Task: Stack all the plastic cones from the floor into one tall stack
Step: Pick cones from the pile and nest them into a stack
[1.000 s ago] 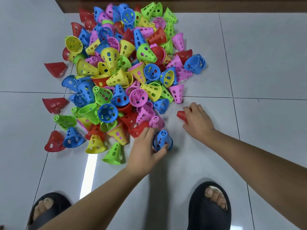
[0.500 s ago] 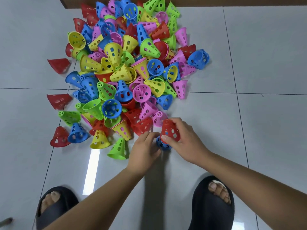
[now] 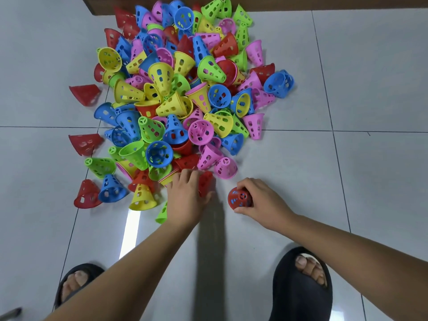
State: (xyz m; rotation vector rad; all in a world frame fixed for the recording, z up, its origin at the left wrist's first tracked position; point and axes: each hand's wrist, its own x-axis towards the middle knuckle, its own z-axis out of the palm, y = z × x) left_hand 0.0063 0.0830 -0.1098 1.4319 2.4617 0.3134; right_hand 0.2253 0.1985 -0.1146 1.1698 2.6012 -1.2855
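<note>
Nearest, at 7 and 5 o'clk of the view: 2 black slippers (image 3: 301,295), one per foot, toes showing, on the pale tiled floor (image 3: 370,158). Both forearms run up from there. R hand (image 3: 262,202), approx 5 o'clk from the pile's middle, has fingers and thumb curled round a small stack (image 3: 239,198) that sits on the floor w/ its tip toward the camera. I count 2 cones in it: red outside, blue showing thru the holes. L hand (image 3: 186,196), at 9 o'clk of the R hand and apart from it, lies palm-down at the pile's 6 o'clk edge. Its fingers are bent over a loose red cone (image 3: 206,181) w/ the thumb on the near side. It's a bit blurred, but the hold is on that cone. 1 green cone (image 3: 162,213) peeks out at the L wrist's 9 o'clk. Beyond is the pile of cones (image 3: 185,93): 5 colours (red, blue, green, yellow, pink), too tangled for an exact count. 3 red cones (image 3: 84,95) lie apart on its 9 o'clk side. Farthest, at 12 o'clk, is a brown wooden edge (image 3: 301,2).
</note>
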